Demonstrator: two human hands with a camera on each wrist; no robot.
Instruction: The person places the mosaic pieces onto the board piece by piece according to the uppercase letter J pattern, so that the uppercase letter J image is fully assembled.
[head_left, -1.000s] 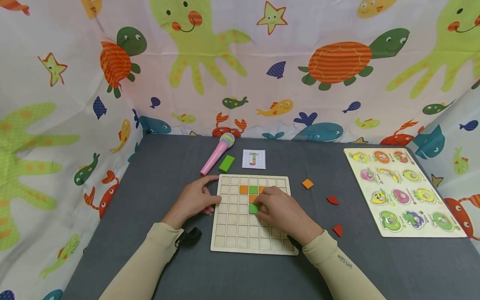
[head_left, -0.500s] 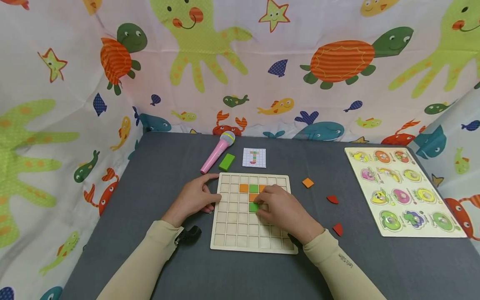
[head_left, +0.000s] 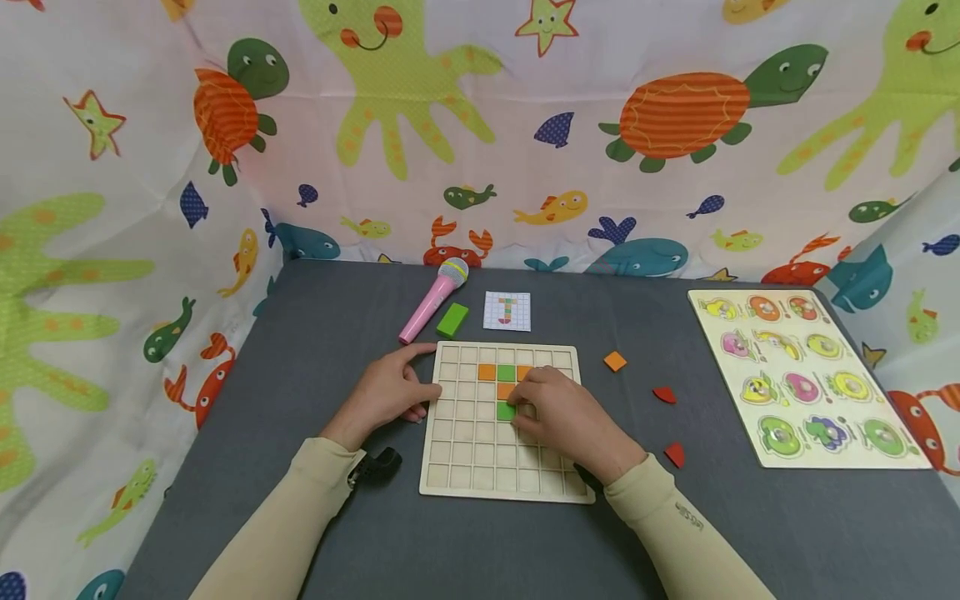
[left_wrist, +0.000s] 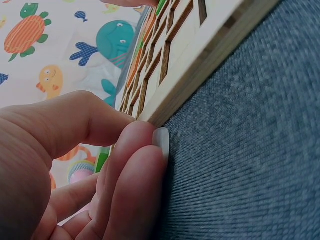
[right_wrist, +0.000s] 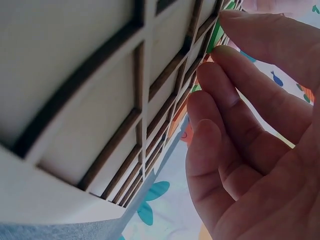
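Observation:
A light wooden grid board (head_left: 459, 454) lies on the dark grey cloth. Set in its cells are orange tiles (head_left: 487, 372) and green tiles (head_left: 506, 372), with one lower green tile (head_left: 505, 411) beneath an orange one. My right hand (head_left: 562, 417) is over the board, its thumb and index fingertip pinching that lower green tile (right_wrist: 216, 32); the fingers partly cover an orange tile at the right. At the board's left edge, my left hand (head_left: 382, 390) grips the rim (left_wrist: 160, 102), thumb and curled fingers against it and index finger reaching toward the upper corner.
Behind the board are a pink toy microphone (head_left: 431, 304), a green block (head_left: 452, 320) and a small pattern card (head_left: 507, 312). To the right lie an orange tile (head_left: 615, 361), red pieces (head_left: 664, 395) and a fruit puzzle board (head_left: 810, 379). A patterned curtain (head_left: 480, 125) hangs behind.
The head view has shifted slightly, so everything sits a little higher in it. Both hands keep nearly the same place on the board, and the tiles look unmoved.

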